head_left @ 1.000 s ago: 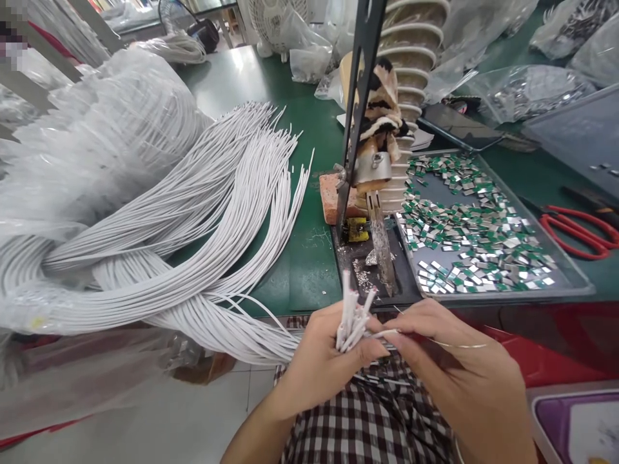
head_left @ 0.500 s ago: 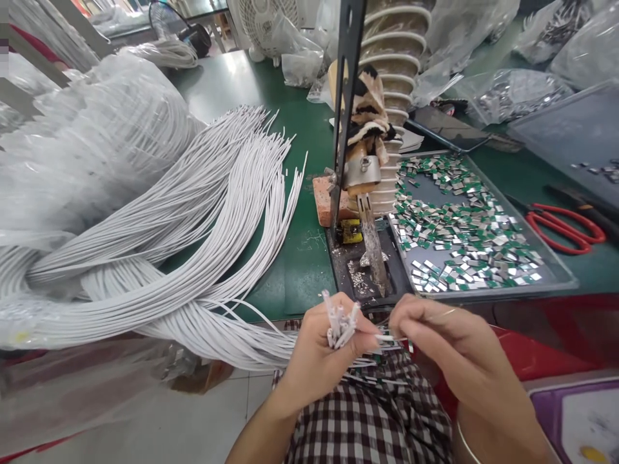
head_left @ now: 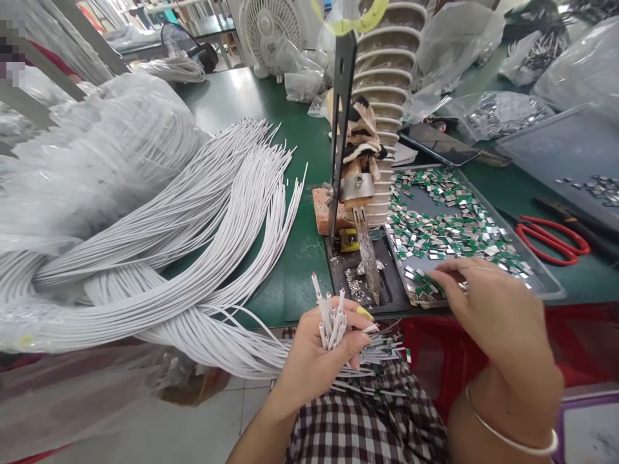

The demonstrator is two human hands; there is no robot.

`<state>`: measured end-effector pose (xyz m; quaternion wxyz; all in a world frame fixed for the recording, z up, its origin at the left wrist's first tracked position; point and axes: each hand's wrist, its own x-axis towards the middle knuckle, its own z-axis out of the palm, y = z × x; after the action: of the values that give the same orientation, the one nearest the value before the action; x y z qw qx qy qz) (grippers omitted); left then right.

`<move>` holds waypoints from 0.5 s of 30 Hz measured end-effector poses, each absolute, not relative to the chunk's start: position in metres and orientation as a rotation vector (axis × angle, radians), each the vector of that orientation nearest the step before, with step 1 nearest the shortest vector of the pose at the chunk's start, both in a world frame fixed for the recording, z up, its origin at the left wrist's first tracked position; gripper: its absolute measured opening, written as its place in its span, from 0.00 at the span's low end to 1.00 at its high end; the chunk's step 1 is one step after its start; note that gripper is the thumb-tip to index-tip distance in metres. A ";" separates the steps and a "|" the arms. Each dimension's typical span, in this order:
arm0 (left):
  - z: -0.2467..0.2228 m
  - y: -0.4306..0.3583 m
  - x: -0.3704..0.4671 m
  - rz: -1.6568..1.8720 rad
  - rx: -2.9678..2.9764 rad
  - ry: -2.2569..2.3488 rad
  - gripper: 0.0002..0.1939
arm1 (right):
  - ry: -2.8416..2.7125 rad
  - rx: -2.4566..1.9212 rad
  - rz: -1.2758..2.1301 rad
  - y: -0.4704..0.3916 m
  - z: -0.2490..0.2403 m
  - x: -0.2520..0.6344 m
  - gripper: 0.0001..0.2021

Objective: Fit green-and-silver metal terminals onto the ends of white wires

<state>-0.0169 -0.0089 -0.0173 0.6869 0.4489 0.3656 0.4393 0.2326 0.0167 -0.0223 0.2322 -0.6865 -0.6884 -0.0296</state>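
My left hand (head_left: 312,351) is closed around a bunch of white cables (head_left: 331,322), their cut ends with reddish cores pointing up. One cable end sticks out to the right between thumb and fingers, near a yellow fingertip covering. Over the front left of a shallow clear tray (head_left: 541,293), my right hand (head_left: 498,309) has its thumb and fingers pinched together among small green-and-silver circuit boards (head_left: 449,238). Whether a board is between those fingertips is hidden. Cables with green boards at their ends lie across my checked lap (head_left: 358,412).
A soldering iron (head_left: 366,258) is clamped tip-down on a stand before a ribbed hose (head_left: 384,77). Long bundles of white cables (head_left: 207,277) cover the left of the table. Red-handled scissors (head_left: 551,241) lie right of the tray. A brick (head_left: 322,209) sits behind the stand.
My right hand has left the cable end beside my left hand and moved right and up to the tray. My left hand keeps the bunch, with the cable ends fanned a little more upright.
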 end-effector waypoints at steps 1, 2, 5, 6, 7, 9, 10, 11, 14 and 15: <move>-0.017 -0.009 -0.017 0.981 1.010 0.816 0.07 | -1.934 -1.904 -0.104 0.016 -0.022 0.236 0.19; -0.017 -0.009 -0.017 0.979 1.015 0.817 0.07 | -1.983 -1.918 -0.121 0.015 -0.023 0.238 0.19; -0.018 -0.009 -0.015 0.980 1.025 0.832 0.08 | -2.061 -1.924 -0.103 0.020 -0.027 0.237 0.17; -0.019 -0.009 -0.014 0.983 1.031 0.841 0.08 | -2.053 -1.930 -0.097 0.023 -0.029 0.235 0.16; -0.019 -0.009 -0.014 0.989 1.036 0.850 0.09 | -2.044 -1.939 -0.098 0.025 -0.030 0.232 0.15; -0.020 -0.009 -0.013 1.011 1.036 0.864 0.09 | -2.013 -1.965 -0.106 0.028 -0.032 0.226 0.15; -0.020 -0.010 -0.013 1.024 1.033 0.870 0.10 | -1.993 -1.978 -0.109 0.028 -0.032 0.224 0.14; -0.020 -0.010 -0.013 1.037 1.026 0.875 0.10 | -1.976 -1.986 -0.107 0.028 -0.032 0.223 0.14; -0.019 -0.010 -0.013 1.042 1.027 0.885 0.11 | -1.943 -1.983 -0.065 0.027 -0.031 0.227 0.14; -0.018 -0.010 -0.013 1.032 1.034 0.888 0.11 | -1.937 -1.974 -0.040 0.028 -0.031 0.229 0.14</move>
<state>-0.0128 -0.0104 -0.0180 0.6561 0.4564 0.3919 0.4556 0.2291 0.0278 -0.0310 0.1867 -0.7011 -0.6880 -0.0142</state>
